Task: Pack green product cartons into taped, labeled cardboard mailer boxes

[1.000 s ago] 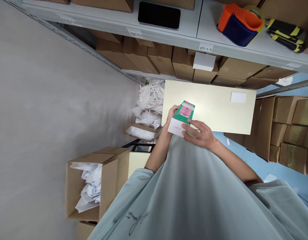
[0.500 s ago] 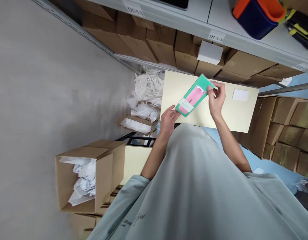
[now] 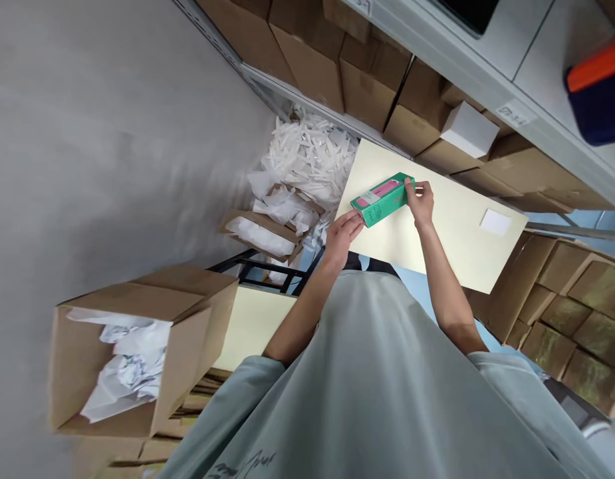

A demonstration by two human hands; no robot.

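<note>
A small green box [image 3: 385, 207] with a pink picture and a pale label on its top is held above the cream tabletop [image 3: 437, 226]. My right hand [image 3: 421, 201] grips its far right end, thumb on top and fingers behind. At the near left end, my left hand [image 3: 342, 237] has its fingers together against the end of the box, which is tilted so that its printed long side shows. On the tabletop to the right lies a white card or paper [image 3: 495, 221].
Brown cartons [image 3: 371, 86] and a white box [image 3: 469, 130] line the shelf beyond the tabletop. White paper strips [image 3: 307, 156] are heaped to the left. An open carton [image 3: 187, 359] holding crumpled paper stands lower left. Stacked cartons [image 3: 581, 299] are at right.
The green box has turned from its broad face showing to tilted, with its side now visible, and sits lower to the table. The camera view has rotated and shifted.
</note>
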